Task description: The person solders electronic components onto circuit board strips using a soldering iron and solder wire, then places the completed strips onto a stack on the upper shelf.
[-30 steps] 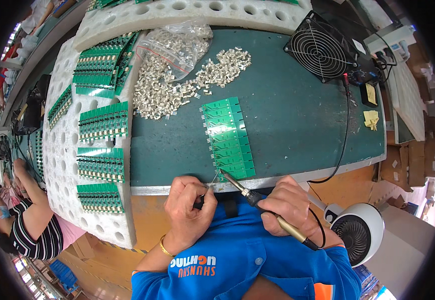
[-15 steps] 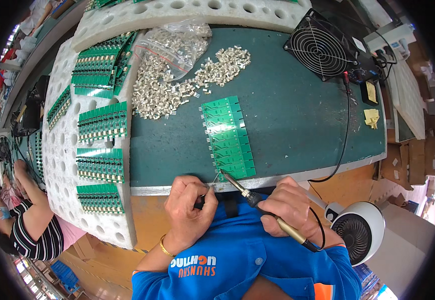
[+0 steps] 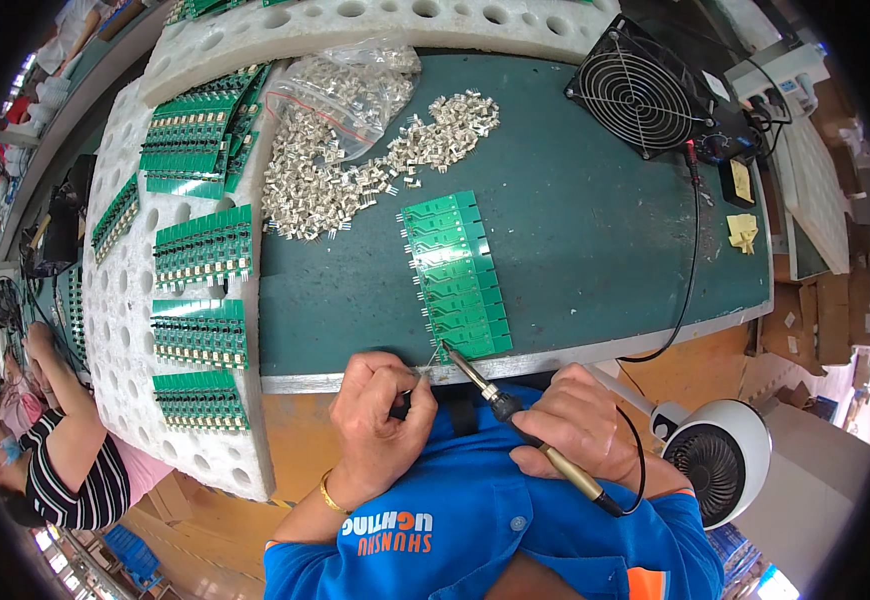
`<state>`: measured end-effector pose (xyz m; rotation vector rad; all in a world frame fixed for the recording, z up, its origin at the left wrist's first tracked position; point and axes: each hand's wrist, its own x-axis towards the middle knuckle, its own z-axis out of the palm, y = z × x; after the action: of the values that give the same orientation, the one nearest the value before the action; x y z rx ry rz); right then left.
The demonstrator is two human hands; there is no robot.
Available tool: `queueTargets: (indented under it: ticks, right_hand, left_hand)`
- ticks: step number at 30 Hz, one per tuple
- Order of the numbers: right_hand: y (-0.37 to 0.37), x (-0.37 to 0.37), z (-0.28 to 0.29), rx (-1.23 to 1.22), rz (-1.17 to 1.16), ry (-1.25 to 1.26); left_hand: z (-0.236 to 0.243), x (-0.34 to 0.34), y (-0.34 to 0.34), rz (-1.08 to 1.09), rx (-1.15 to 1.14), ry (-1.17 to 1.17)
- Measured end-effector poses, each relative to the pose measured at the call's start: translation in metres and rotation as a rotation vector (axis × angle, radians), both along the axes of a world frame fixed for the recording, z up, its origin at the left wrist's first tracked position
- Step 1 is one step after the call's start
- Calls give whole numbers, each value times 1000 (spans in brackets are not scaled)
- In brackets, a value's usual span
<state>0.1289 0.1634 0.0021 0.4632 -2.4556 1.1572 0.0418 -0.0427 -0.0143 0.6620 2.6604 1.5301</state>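
Note:
A green circuit board panel point(image 3: 455, 280) lies on the dark green bench top near its front edge, with a row of small white connectors along its left side. My right hand point(image 3: 580, 425) is closed round a soldering iron point(image 3: 503, 404), whose tip rests at the panel's lower left corner. Beside it, my left hand point(image 3: 380, 415) pinches a thin wire point(image 3: 432, 361), likely solder, that reaches the same corner. Smoke is not visible. Both hands hover just in front of the bench's metal edge.
Loose white connectors point(image 3: 315, 190) are heaped behind the panel, some in a clear plastic bag point(image 3: 355, 90). Populated green boards point(image 3: 200, 335) rest on a white foam sheet point(image 3: 120, 300) at left. A black fan point(image 3: 640, 95), the iron's cord and a white fan point(image 3: 720, 465) are at right.
The iron's tip has shifted very slightly to the right on the panel, and my right hand has tilted a little with its handle. My left hand stays almost still.

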Motion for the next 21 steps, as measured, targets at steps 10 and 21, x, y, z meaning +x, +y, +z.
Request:
queueTargets:
  ticks: [10, 21]
  right_hand:
    - [-1, 2, -2, 3, 19, 16]
    - [-4, 1, -4, 16, 6, 73]
  left_hand:
    - [0, -1, -2, -26, -35, 19]
    - [0, -1, -1, -24, -34, 15]
